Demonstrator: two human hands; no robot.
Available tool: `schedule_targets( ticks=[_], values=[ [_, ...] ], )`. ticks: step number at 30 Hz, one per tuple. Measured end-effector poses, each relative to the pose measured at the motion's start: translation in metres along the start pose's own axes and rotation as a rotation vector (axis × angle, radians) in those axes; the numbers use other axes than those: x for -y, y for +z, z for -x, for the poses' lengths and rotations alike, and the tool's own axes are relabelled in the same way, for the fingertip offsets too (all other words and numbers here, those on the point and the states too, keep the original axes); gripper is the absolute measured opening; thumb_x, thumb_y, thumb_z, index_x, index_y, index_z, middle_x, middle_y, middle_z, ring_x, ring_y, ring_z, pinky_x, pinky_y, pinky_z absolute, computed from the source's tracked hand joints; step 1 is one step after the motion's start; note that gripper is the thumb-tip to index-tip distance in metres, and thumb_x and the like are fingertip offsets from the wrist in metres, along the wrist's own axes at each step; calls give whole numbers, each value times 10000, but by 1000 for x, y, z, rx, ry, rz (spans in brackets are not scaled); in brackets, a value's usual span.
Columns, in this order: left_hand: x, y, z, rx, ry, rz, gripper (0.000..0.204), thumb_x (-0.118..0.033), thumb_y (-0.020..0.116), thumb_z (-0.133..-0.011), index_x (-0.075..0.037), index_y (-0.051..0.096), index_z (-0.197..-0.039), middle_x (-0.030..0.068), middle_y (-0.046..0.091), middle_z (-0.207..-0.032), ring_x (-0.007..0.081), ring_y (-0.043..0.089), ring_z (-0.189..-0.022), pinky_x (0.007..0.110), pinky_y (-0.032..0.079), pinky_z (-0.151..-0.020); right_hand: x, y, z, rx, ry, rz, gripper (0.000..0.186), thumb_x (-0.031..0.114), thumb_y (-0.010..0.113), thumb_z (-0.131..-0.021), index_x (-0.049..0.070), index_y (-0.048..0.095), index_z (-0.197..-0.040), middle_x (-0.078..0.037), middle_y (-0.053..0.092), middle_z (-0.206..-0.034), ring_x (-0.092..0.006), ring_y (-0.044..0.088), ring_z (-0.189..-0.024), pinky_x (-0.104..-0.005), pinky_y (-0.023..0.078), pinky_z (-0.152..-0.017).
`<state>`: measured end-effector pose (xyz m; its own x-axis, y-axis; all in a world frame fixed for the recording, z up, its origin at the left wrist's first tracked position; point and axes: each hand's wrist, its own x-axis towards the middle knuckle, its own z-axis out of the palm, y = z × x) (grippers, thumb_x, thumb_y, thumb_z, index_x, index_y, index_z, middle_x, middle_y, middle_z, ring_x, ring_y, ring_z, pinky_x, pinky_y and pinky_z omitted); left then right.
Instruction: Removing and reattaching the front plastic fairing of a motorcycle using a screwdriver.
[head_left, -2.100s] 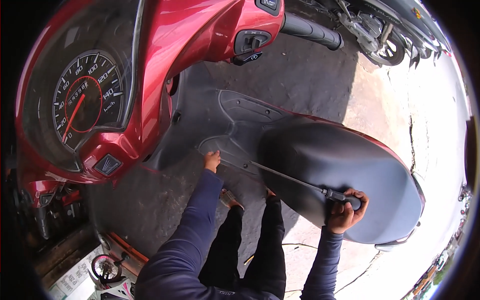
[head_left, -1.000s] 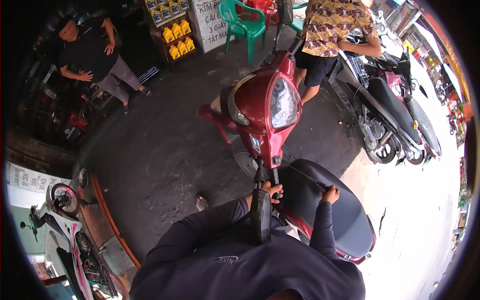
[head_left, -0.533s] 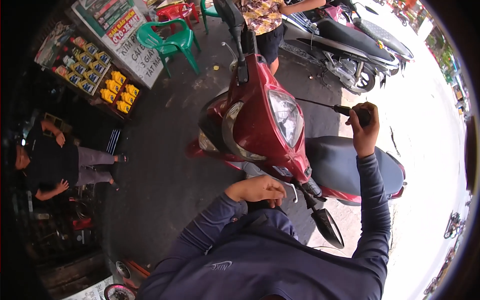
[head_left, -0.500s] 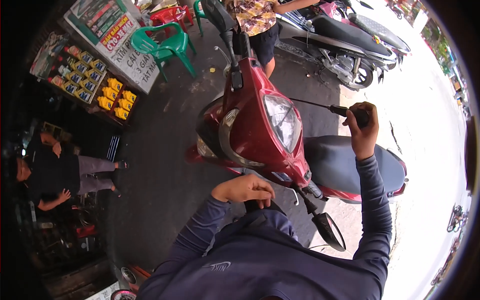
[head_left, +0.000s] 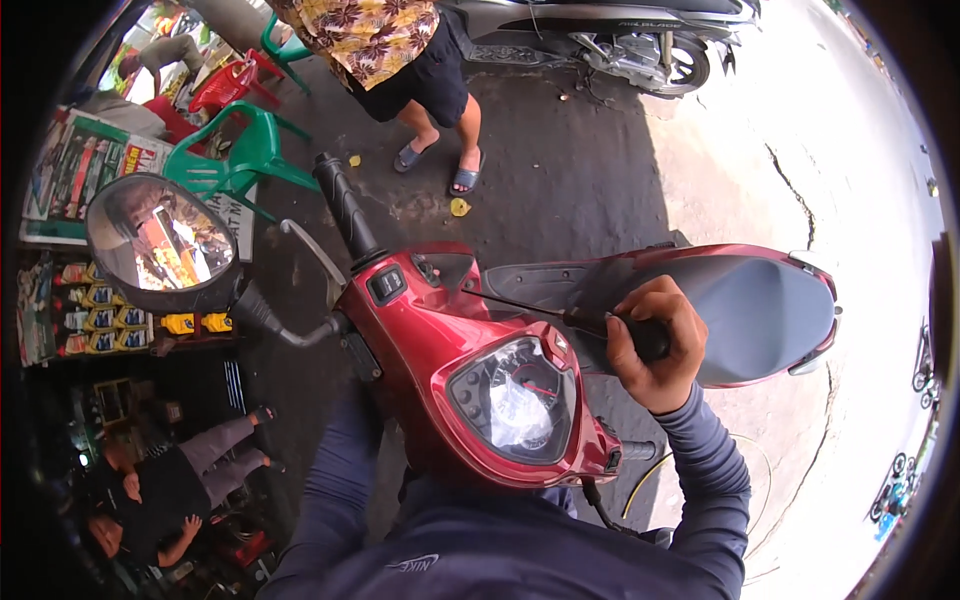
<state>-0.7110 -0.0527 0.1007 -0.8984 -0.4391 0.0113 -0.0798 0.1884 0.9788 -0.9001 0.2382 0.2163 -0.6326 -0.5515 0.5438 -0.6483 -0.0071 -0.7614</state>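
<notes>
Beginning at far left: dark-backed mirror [head_left: 165, 240] on a bent stem, beyond the left edge of a red scooter [head_left: 425, 310]. Likely wobbly if bumped, so poor as a handhold. Below and to the right, left sleeve [head_left: 335, 470], disappearing behind the left edge of the front cover [head_left: 415, 390]. Cannot tell whether grasping, clenched or released at its end, with the left hand hidden there. Then the cover itself: glossy, probably stiff, slippery under bare skin and quick to scratch. Set in its lower right part, dial [head_left: 515, 395] under a clear lens, probably the most fragile surface here.

Just past the cover's upper right edge, the thin end of a screwdriver [head_left: 580, 319]; cannot tell whether touching or apart. Next, long straight shaft [head_left: 510, 303], slanting slightly down to the right, surely stiff and apt to skid if pushed sideways. Farther right, thick dark handle [head_left: 648, 340] with a rounded butt: best place for taking hold. Likely light overall, a little handle-heavy, tough rather than brittle.

Around that handle, right hand [head_left: 668, 378] curled in a grasp, open only to the handle's thickness, with the thumb on the near left side. Behind and to the right, dark seat [head_left: 765, 310], partly covered along its left edge by that hand, probably springy.
</notes>
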Motion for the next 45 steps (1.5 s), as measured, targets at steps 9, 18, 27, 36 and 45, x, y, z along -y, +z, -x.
schedule_targets(
  ticks=[9,18,27,36,45],
  values=[
    [1,26,-58,327,412,-681,269,-220,790,-737,-128,705,-976,181,449,-1386,381,438,-1284,491,387,-1036,-3,1,-5,-43,58,61,224,-72,674,-716,-18,520,-869,-158,581,-718,-211,568,-593,-275,430,-507],
    [14,31,-65,328,464,-718,245,-173,781,-706,-121,696,-929,148,500,-1329,368,495,-1212,489,406,-990,9,9,-15,-74,97,118,219,-52,677,-724,-5,516,-865,-168,589,-724,-211,576,-588,-268,437,-499],
    [-14,24,-65,333,440,-682,227,-138,753,-723,-81,689,-933,144,515,-1298,336,505,-1204,467,403,-1002,56,-4,-81,675,282,244,166,36,698,-780,-19,633,-922,-148,584,-847,-352,610,-725,-378,495,-646],
    [6,32,-58,390,504,-777,239,-295,601,-852,-131,657,-1016,136,478,-1351,320,415,-1327,528,286,-1083,77,10,-86,1234,151,848,322,169,690,-779,-22,650,-1035,-157,609,-599,-274,602,-491,-381,474,-467],
    [36,32,-73,427,731,-713,275,-349,601,-865,-136,674,-1023,141,513,-1276,327,499,-1207,521,387,-982,70,2,-86,1138,302,814,255,196,650,-753,-12,691,-894,-140,697,-813,-312,682,-770,-412,543,-740]
  ],
)
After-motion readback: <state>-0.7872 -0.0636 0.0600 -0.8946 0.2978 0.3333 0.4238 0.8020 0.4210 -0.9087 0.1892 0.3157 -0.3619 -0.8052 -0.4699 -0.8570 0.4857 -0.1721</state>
